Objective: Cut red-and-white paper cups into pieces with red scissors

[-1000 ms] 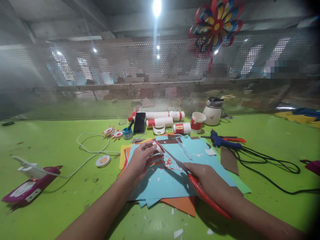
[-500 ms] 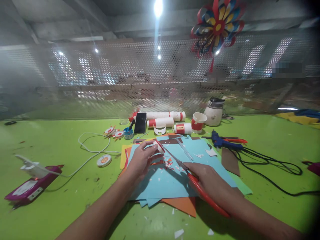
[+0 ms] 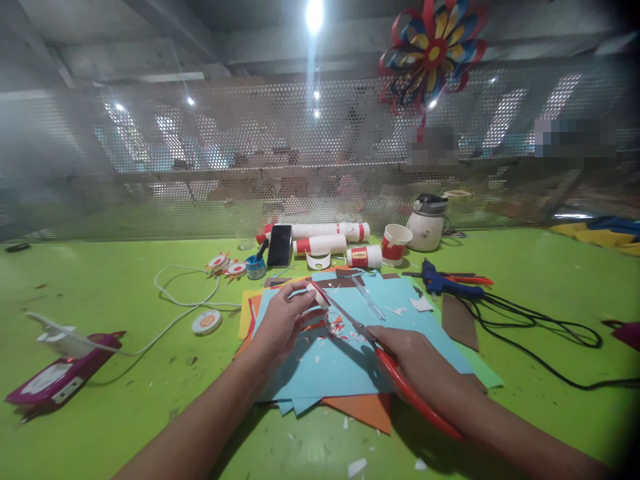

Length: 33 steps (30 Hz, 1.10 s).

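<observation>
Between the fingers of my left hand [image 3: 285, 308] is a small curved piece of white and red paper cup [image 3: 320, 297]. My right hand [image 3: 407, 350] grips the red handles of a pair of scissors [image 3: 395, 373]. The scissor blades point up and left, with their tips at the edge of the cup piece; whether they are cutting into it I cannot tell. Below both hands lies light blue paper [image 3: 330, 373], strewn with red and white paper scraps [image 3: 337, 327]. A clear pen-like tube [image 3: 369, 298] rests on the same paper.
Behind the paper stand a phone [image 3: 279, 245], a blue paint jar [image 3: 256, 267], white-red paper cups [image 3: 397, 243] and a kettle-like jug [image 3: 427, 223]. On the right is a blue glue gun [image 3: 450, 281] with a black cord. A purple power strip [image 3: 65, 373] and a tape roll [image 3: 207, 322] lie left.
The view has shifted very slightly. Both hands, the scissors and the cup piece keep nearly the same positions.
</observation>
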### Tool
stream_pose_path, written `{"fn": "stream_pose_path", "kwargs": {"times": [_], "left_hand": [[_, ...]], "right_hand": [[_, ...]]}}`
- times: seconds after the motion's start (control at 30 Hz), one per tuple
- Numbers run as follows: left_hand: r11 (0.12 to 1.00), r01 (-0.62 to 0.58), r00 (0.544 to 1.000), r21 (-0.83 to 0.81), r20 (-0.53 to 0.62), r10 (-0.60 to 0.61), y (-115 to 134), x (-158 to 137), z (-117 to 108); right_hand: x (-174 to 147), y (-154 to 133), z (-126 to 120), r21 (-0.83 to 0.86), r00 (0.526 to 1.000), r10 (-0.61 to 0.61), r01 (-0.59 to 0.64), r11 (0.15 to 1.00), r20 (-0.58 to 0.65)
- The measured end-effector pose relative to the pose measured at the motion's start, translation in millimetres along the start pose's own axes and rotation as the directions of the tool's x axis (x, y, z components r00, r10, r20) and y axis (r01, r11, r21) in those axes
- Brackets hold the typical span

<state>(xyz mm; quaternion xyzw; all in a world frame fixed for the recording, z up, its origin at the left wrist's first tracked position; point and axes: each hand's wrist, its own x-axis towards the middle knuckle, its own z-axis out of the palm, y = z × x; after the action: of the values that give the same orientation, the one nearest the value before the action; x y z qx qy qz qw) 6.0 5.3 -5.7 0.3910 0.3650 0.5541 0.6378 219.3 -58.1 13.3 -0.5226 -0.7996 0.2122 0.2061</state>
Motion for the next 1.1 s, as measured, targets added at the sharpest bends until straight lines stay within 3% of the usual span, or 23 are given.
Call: {"fn": "stream_pose_path", "kwargs": {"times": [0.53,1.1], "left_hand": [[0.997,0.002,1.0,-0.082,0.008,-0.002,3.8,-0.5,1.5],[0.999,0.032,0.999,-0.022,-0.013,-0.033,5.0,-1.4,1.8]], "right_hand": [[1.7,3.2,2.3,-0.004,1.0,0.015,-0.015,1.0,0.003],[0.7,1.1,-3.6,0.018,1.0,-0.009,0.009,1.0,0.028]]}}
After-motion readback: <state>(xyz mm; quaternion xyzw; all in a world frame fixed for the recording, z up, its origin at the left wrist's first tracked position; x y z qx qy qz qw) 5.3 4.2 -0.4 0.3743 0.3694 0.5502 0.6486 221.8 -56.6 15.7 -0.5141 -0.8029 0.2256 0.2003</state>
